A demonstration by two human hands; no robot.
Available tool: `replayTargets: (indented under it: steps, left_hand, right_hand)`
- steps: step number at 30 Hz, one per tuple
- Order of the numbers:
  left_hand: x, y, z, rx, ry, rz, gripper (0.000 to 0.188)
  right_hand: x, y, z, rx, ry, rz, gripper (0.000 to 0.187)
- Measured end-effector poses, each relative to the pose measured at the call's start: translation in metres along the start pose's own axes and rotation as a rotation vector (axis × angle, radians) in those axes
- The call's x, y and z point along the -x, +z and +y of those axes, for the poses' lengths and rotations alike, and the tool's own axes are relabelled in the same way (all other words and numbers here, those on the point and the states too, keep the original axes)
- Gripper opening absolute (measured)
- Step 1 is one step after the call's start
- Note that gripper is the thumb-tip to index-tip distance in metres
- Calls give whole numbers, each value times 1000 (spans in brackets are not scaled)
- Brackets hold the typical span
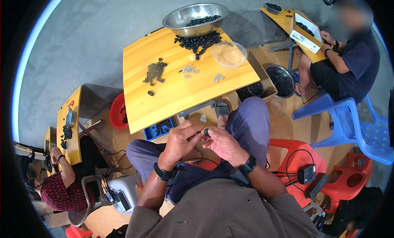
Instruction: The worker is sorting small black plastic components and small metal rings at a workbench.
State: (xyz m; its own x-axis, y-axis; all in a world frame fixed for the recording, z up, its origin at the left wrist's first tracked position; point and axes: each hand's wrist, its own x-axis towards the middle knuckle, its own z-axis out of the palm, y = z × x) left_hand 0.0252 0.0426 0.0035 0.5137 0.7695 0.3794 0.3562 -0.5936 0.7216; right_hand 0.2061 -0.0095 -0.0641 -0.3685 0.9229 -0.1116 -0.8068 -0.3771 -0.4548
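Observation:
My left hand (179, 140) and my right hand (225, 146) meet above my lap, just off the near edge of the yellow table (164, 108). Between its thumb and fingers the right hand pinches a small black round part (206, 132). The left fingers are closed right beside that part; whatever they hold is too small to make out. On the tabletop lie a cluster of dark olive-looking round parts (154, 72), a little pile of silvery metal pieces (189, 69), a second such pile (218, 77), and a heap of black round parts (201, 43).
A steel bowl (180, 29) stands at the table's far edge, beside a clear plastic tub (230, 57). A blue tray (159, 129) and red basin (116, 110) sit below. Co-workers sit left and right. A blue chair (344, 119) and red stool (283, 149) stand right.

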Motion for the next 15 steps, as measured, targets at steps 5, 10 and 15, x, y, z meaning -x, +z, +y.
replayTargets:
  steps: [5,10,15]
  left_hand:
    - [2,1,9,9,-49,-64,21]
    - [1,10,18,32,-77,-80,23]
    - [7,24,12,346,-216,8,19]
  right_hand:
    - [8,-6,-3,-46,35,-20,26]
    - [15,-13,-7,-65,28,-29,28]
    - [18,-14,-11,-78,-9,-30,28]
